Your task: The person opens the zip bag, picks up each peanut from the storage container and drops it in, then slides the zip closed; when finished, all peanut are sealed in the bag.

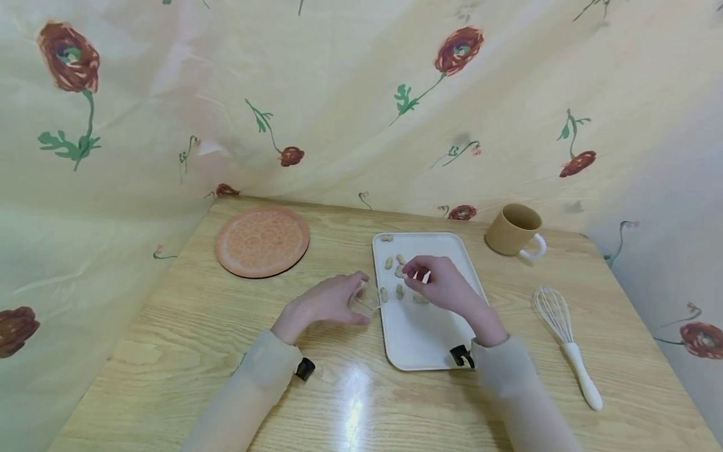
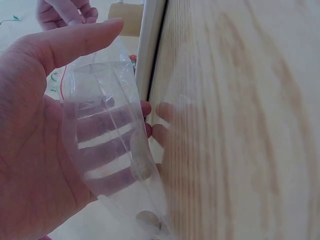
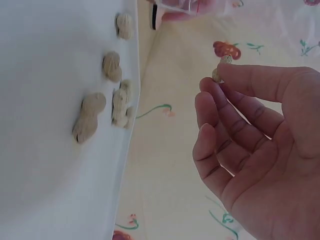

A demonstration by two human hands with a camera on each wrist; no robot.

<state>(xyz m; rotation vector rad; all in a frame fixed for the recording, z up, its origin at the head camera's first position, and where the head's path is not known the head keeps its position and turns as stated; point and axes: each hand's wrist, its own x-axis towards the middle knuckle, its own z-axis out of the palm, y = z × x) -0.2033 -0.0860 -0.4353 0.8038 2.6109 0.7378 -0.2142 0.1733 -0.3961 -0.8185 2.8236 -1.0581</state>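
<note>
My left hand (image 1: 327,301) is at the left edge of a white tray (image 1: 423,336), thumb and fingers curved around a clear plastic zip bag (image 2: 107,130). In the left wrist view, a peanut (image 2: 148,219) shows low inside the bag, against the transparent film. Over the tray, my right hand (image 1: 449,285) pinches a peanut (image 3: 226,59) between thumb and fingertips, the other fingers loosely bent. Several more unshelled peanuts lie on the tray, among them one (image 3: 89,117) near the right hand and another (image 1: 386,238) by the far edge.
A round orange-brown mat (image 1: 262,242) lies at the back left of the wooden table (image 1: 186,351). Behind the tray on the right stands a tan mug (image 1: 504,235) with a white handle. A whisk (image 1: 576,361) lies right of the tray. Flower-patterned cloth (image 1: 339,94) hangs behind.
</note>
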